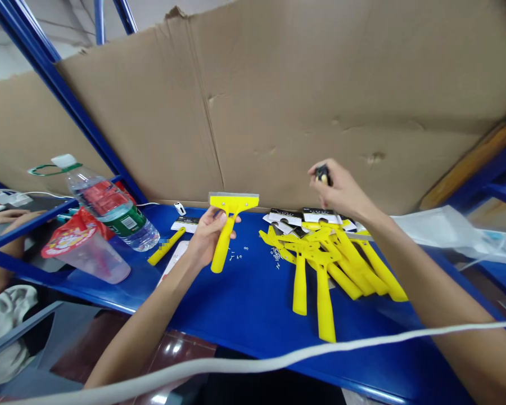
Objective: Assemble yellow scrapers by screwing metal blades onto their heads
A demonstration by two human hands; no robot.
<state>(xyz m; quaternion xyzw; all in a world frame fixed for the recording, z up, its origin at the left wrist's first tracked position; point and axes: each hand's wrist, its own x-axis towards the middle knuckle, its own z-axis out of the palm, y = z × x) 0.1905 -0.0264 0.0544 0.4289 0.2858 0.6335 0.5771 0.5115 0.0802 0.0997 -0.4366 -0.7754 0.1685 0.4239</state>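
Blue tabletop (253,320), cardboard (278,101) behind. Left hand (208,236) over tabletop, gripping yellow scraper (222,247) near head. Right hand (335,185) raised beyond yellow handles (325,298), closed round dark object (322,174). Scraper T-shaped, metallic blade (236,194) uppermost, two screws (247,203).

Soft, even light across my view, white glare on the lower-left floor (196,350), wide-angle stretch toward the edges.

Above the worktop (240,315), the left hand (206,236) and right hand (340,188) are bare, with slender fingers (209,216); the slim, tapering forearms (152,315) are bare too.
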